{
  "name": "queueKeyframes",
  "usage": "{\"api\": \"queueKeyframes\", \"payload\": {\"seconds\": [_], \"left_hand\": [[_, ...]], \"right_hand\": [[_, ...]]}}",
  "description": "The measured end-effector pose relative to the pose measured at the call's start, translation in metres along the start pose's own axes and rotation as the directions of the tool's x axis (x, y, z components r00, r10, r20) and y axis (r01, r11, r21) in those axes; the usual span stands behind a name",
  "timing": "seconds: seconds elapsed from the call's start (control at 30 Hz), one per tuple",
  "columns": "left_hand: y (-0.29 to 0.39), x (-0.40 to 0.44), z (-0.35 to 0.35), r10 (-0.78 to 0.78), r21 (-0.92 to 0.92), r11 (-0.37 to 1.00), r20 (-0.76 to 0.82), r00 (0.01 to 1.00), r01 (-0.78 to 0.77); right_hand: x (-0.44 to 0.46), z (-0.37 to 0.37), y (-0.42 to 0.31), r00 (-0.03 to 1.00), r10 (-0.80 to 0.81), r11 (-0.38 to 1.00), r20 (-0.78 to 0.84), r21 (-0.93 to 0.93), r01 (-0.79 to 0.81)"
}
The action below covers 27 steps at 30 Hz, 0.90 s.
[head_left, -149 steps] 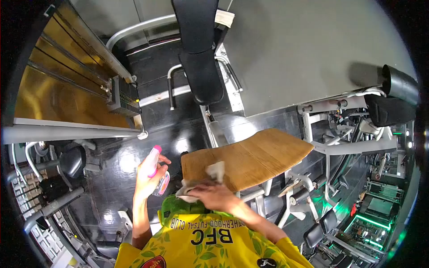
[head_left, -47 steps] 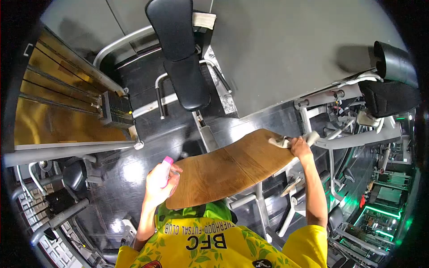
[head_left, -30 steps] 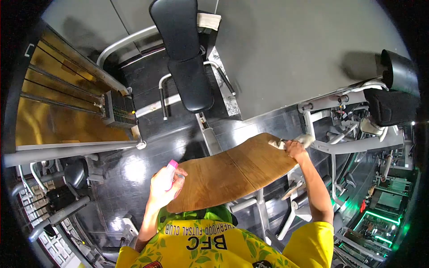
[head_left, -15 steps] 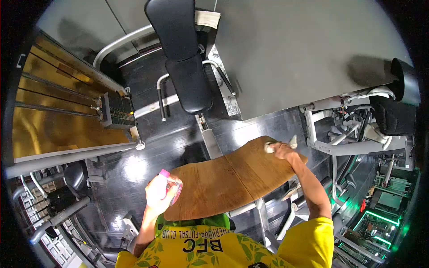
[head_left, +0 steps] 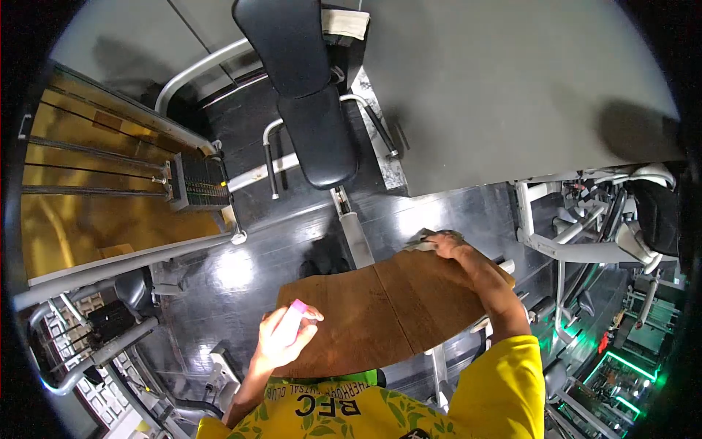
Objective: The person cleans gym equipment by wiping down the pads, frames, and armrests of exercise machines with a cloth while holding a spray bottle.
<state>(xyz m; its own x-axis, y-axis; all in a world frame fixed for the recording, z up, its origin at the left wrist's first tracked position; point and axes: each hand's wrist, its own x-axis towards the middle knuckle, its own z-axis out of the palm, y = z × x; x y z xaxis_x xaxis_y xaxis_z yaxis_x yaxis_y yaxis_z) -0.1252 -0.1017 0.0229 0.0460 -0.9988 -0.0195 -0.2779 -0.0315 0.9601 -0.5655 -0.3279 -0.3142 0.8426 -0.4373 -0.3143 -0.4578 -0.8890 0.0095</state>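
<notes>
A curved brown wooden board [head_left: 344, 307] spans the space in front of my body, with a seam across its middle. My left hand [head_left: 281, 340] is closed around a spray bottle [head_left: 294, 313] above the board's left end; its white head and pink tip show, while most of the body is hidden by my fingers and glare. At the board's far right edge, my right hand [head_left: 447, 245] presses on a pale cloth [head_left: 419, 240], which sticks out to the left of the fingers.
Beyond the board stands a black padded machine seat [head_left: 318, 139] with side handles. A weight stack [head_left: 199, 181] is at the left. A folded cloth [head_left: 346, 23] lies behind the seat. Another machine frame [head_left: 563, 249] stands at the right, beside a grey wall or panel [head_left: 504, 95].
My right hand has slid with the cloth slightly left to the board's far edge. My left hand has moved right and toward my body with the bottle, now over the board.
</notes>
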Motion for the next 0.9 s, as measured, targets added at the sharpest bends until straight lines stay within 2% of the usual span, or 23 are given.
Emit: {"api": "queueKeyframes", "payload": {"seconds": [0.03, 0.07, 0.1, 0.13, 0.17, 0.2, 0.23, 0.33, 0.37, 0.4, 0.47, 0.5, 0.53, 0.6, 0.63, 0.73, 0.8, 0.9], "left_hand": [[-0.001, 0.001, 0.001, 0.013, 0.014, 1.000, -0.004, 1.000, -0.013], [-0.001, 0.003, 0.001, 0.014, 0.017, 1.000, -0.007, 1.000, -0.014], [0.000, 0.002, 0.001, 0.023, 0.046, 0.999, -0.007, 1.000, -0.023], [0.000, 0.002, -0.001, 0.033, 0.079, 0.996, -0.003, 0.999, -0.032], [-0.001, 0.000, -0.001, 0.028, 0.086, 0.996, -0.008, 1.000, -0.027], [-0.003, -0.004, 0.000, 0.005, 0.011, 1.000, -0.027, 1.000, -0.005], [-0.005, -0.005, 0.000, -0.017, -0.064, 0.998, -0.048, 0.999, 0.014], [-0.007, -0.008, -0.005, -0.006, 0.017, 1.000, -0.048, 0.999, 0.007], [-0.008, -0.010, -0.006, -0.011, 0.012, 1.000, -0.048, 0.999, 0.012], [-0.009, -0.013, -0.006, -0.052, -0.003, 0.999, -0.058, 0.997, 0.051], [-0.011, -0.014, -0.006, -0.081, -0.029, 0.996, -0.058, 0.995, 0.079], [-0.011, -0.013, -0.007, -0.063, -0.019, 0.998, -0.066, 0.996, 0.062], [-0.011, -0.014, -0.007, -0.047, -0.007, 0.999, -0.075, 0.996, 0.046], [-0.009, -0.014, -0.010, -0.036, 0.024, 0.999, -0.064, 0.997, 0.037], [-0.008, -0.013, -0.011, -0.029, 0.059, 0.998, -0.060, 0.998, 0.032], [-0.002, -0.013, -0.014, -0.015, 0.018, 1.000, -0.071, 0.997, 0.016], [-0.010, -0.017, -0.016, 0.001, -0.025, 1.000, -0.067, 0.998, -0.002], [-0.009, -0.022, -0.021, -0.017, -0.062, 0.998, -0.045, 0.999, 0.014]], "right_hand": [[-0.010, 0.056, 0.021, 0.787, -0.396, 0.778, -0.472, -0.628, 0.015], [-0.016, 0.025, 0.026, 0.992, -0.011, 0.986, -0.125, -0.164, -0.010], [-0.010, -0.005, 0.027, 0.947, 0.267, 0.961, 0.177, 0.028, -0.276], [-0.003, -0.015, 0.028, 0.841, 0.430, 0.881, 0.328, 0.049, -0.470], [0.004, -0.024, 0.027, 0.754, 0.524, 0.809, 0.396, 0.046, -0.586], [0.012, -0.033, 0.025, 0.699, 0.574, 0.751, 0.427, 0.065, -0.657], [0.022, -0.043, 0.018, 0.663, 0.596, 0.702, 0.454, 0.107, -0.704], [0.046, -0.092, -0.011, 0.664, 0.541, 0.645, 0.516, 0.252, -0.722], [0.046, -0.036, -0.007, 0.710, 0.464, 0.815, 0.530, 0.060, -0.577], [0.037, -0.029, -0.001, 0.705, 0.465, 0.813, 0.536, 0.057, -0.580], [0.024, -0.029, 0.012, 0.864, 0.229, 0.887, 0.447, 0.269, -0.375], [0.034, -0.120, 0.000, 0.654, 0.294, 0.720, 0.697, 0.289, -0.632], [0.025, -0.106, 0.007, 0.649, 0.300, 0.717, 0.699, 0.283, -0.637], [0.004, -0.074, 0.024, 0.729, 0.310, 0.813, 0.610, 0.226, -0.536], [0.006, -0.101, 0.020, 0.685, 0.277, 0.851, 0.673, 0.158, -0.500], [-0.018, -0.145, 0.023, 0.667, 0.274, 0.818, 0.693, 0.197, -0.541], [-0.034, -0.177, 0.018, 0.638, 0.319, 0.812, 0.701, 0.144, -0.565], [-0.069, -0.199, 0.026, 0.581, 0.430, 0.711, 0.691, 0.137, -0.689]]}}
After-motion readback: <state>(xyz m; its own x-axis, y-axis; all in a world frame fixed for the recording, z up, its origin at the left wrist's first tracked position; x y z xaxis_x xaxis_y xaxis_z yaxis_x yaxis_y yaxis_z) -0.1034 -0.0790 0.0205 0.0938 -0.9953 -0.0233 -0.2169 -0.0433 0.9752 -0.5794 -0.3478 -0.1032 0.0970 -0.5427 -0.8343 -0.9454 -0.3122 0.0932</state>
